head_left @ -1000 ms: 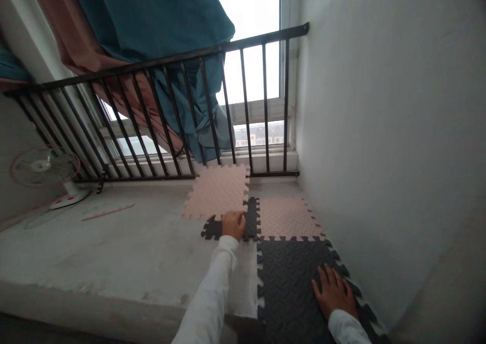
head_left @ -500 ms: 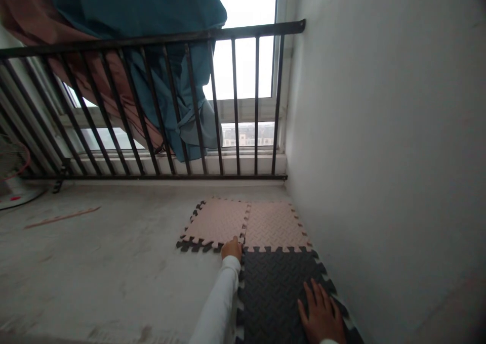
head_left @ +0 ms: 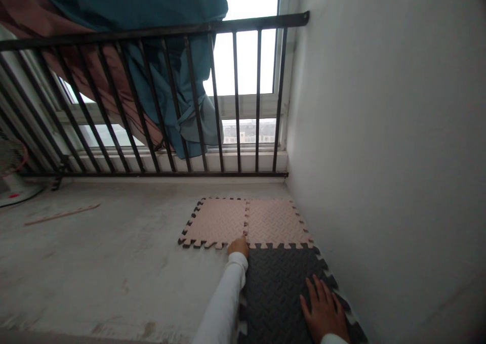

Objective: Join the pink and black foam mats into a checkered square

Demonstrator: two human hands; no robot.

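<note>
Left hand: the left hand (head_left: 239, 246) is out in front at the end of a white sleeve (head_left: 224, 303). It rests on the near edge of the left pink mat (head_left: 216, 221), right where that mat meets the black mat (head_left: 279, 283). The fingers are curled down on the edge. I cannot tell if they pinch the mat or just press on it.

Right hand: the right hand (head_left: 323, 313) lies flat on the black mat, palm down, fingers spread wide. It grips nothing.

Left pink mat: it lies flat on the floor (head_left: 114, 253), with bumpy puzzle teeth all round it. A thin dark edge shows along its left and near sides.

Right pink mat: the right pink mat (head_left: 275, 222) lies just beside the left one, and their teeth touch. Its far side is near the wall (head_left: 379, 131).

Black mat: it lies closest to the person, touching the near edge of the right pink mat and close to the wall.

Railing: a black metal railing (head_left: 212, 96) with thin bars stands behind the mats, in front of a window (head_left: 246, 40).

Cloth: a blue-green cloth (head_left: 159, 40) and a brownish cloth (head_left: 98, 86) hang over the railing.

Far left: part of a white fan (head_left: 13, 172) sits on the floor, and a thin stick (head_left: 61, 214) lies near it.
</note>
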